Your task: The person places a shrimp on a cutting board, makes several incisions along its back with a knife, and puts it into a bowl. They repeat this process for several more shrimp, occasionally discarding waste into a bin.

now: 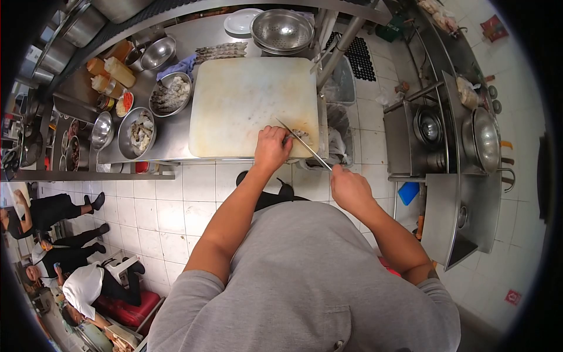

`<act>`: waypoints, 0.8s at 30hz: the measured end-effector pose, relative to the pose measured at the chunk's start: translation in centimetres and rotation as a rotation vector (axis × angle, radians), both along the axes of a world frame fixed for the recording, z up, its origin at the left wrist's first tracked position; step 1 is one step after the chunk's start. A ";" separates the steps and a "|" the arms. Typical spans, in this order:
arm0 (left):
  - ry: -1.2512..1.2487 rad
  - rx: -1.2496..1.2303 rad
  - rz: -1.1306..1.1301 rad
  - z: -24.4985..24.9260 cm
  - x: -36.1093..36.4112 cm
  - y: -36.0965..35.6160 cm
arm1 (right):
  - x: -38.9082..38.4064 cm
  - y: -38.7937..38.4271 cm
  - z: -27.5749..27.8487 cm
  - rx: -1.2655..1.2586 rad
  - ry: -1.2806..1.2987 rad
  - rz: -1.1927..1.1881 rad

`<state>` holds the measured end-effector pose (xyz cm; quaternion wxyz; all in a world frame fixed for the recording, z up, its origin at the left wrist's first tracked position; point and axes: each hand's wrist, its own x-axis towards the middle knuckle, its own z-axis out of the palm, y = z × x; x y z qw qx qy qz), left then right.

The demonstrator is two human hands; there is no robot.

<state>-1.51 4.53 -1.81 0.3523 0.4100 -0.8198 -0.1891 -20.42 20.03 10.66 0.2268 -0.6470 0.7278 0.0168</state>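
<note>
My right hand is closed around the handle of a knife. Its long blade slants up and left over the near right corner of the white cutting board. Just left of the blade, my left hand rests on the board with its fingers curled together; whatever they hold is hidden. A small heap of greyish scraps lies right of the blade. At the board's far edge is a row of whole shrimp. Left of the board stand a bowl of shrimp and another metal bowl with shrimp pieces.
Squeeze bottles and smaller bowls stand at the left of the counter. A colander sits at the back right. Lined bins are beside the counter's right end. Several people are at the lower left.
</note>
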 end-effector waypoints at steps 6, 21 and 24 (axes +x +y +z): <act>0.009 -0.023 -0.007 0.3 0.0 0.1 | 0.4 -0.9 -0.9 -0.014 -0.012 0.001; -0.054 0.123 0.030 1.9 0.6 1.0 | 0.4 -0.6 1.5 -0.029 -0.051 -0.017; 0.002 0.036 -0.037 1.4 0.2 0.4 | 0.2 0.1 1.4 0.026 -0.027 -0.018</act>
